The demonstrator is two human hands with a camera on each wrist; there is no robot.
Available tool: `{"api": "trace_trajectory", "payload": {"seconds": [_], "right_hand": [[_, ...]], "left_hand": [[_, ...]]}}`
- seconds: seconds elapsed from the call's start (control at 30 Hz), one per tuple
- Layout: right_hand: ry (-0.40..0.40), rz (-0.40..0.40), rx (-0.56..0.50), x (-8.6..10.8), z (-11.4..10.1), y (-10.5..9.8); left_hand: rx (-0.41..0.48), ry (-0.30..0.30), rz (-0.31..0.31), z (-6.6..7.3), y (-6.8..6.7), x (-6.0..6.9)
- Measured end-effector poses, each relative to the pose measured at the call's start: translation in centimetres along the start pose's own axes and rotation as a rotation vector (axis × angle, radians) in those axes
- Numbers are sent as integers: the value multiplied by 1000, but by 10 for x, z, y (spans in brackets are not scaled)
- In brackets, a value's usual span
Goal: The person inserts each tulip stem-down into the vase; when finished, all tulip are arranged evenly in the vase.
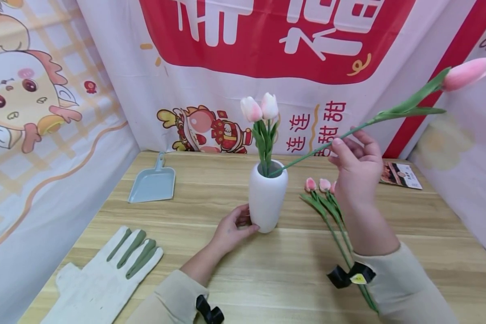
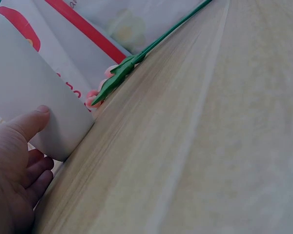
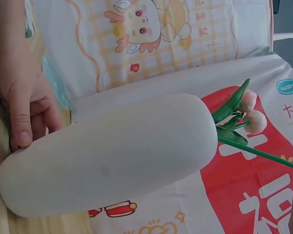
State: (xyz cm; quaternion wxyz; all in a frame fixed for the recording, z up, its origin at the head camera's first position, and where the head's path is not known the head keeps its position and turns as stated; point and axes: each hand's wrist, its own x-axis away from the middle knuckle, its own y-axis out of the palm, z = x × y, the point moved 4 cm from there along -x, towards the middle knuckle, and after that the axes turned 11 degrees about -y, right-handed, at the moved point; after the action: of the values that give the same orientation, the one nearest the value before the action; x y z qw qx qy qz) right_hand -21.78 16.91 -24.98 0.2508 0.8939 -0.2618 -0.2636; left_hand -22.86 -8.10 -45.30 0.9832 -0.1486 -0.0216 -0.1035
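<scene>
A white vase [image 1: 268,202] stands upright on the wooden table, with two pale pink-and-white tulips [image 1: 263,135] in it. Low on its left side, my left hand [image 1: 231,230] holds it, the thumb [image 2: 36,122] against its wall in the left wrist view. My right hand [image 1: 360,164] pinches the green stem of a pink tulip [image 1: 409,105]. That stem slants down leftward, its lower end inside the vase mouth, while the bloom points up to the right. Several pink tulips [image 1: 328,207] lie on the table right of the vase, partly hidden by my right arm.
A grey-blue dustpan [image 1: 154,183] lies at the back left. Nearer, on the left, is a white work glove [image 1: 101,279] with green finger strips. A printed card [image 1: 402,174] rests at the back right. Printed cloth [image 1: 210,85] hangs behind the table [image 1: 291,279].
</scene>
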Motion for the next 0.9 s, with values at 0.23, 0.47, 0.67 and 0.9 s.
{"api": "trace_trajectory", "payload": {"seconds": [0.23, 0.47, 0.67, 0.9], "right_hand": [[-42, -56, 87, 3, -2, 6], [-86, -121, 162, 6, 2, 14], [-100, -201, 190, 9, 8, 20], [-145, -334, 334, 12, 13, 31]], "left_hand": [[-9, -5, -2, -1, 0, -1], [-4, -7, 8, 1, 0, 1], [18, 2, 12, 2, 1, 1], [1, -6, 10, 2, 1, 1]]}}
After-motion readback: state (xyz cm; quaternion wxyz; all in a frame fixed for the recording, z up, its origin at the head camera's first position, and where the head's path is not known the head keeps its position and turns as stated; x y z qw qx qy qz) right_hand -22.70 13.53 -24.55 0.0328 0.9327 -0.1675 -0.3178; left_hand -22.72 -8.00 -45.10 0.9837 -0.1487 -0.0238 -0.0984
